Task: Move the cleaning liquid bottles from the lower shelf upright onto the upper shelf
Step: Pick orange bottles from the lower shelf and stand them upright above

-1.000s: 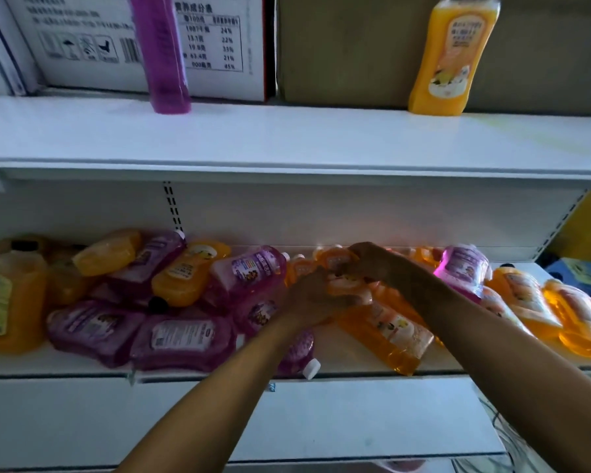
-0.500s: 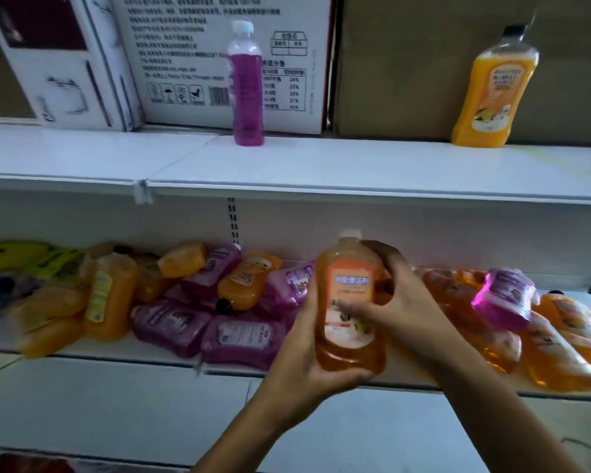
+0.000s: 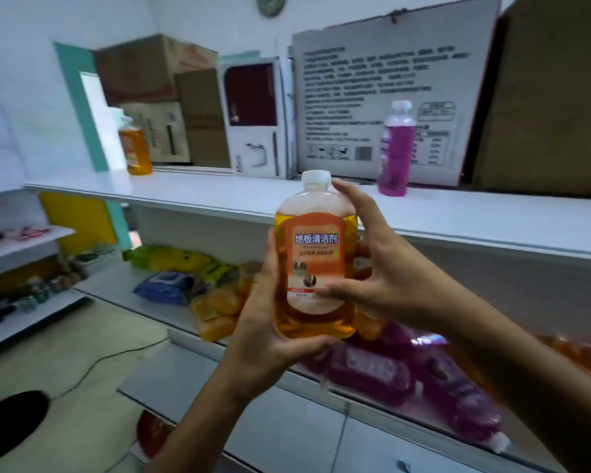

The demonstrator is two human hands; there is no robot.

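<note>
Orange bottle [image 3: 316,254]: upright at frame centre, being held in front of the upper shelf [image 3: 458,216] edge. Left hand [image 3: 270,332] is cupping its base; right hand [image 3: 382,268] is gripping its side. Already standing up top: purple bottle [image 3: 396,148], second orange bottle [image 3: 135,148] at upper left. Many are lying on the lower shelf [image 3: 219,339], lower right. Bare shelf between the standing two is offering open room.

Orange bottle [image 3: 316,268]: clear glossy plastic, paper-look label; upper shelf [image 3: 219,196] smooth.
</note>
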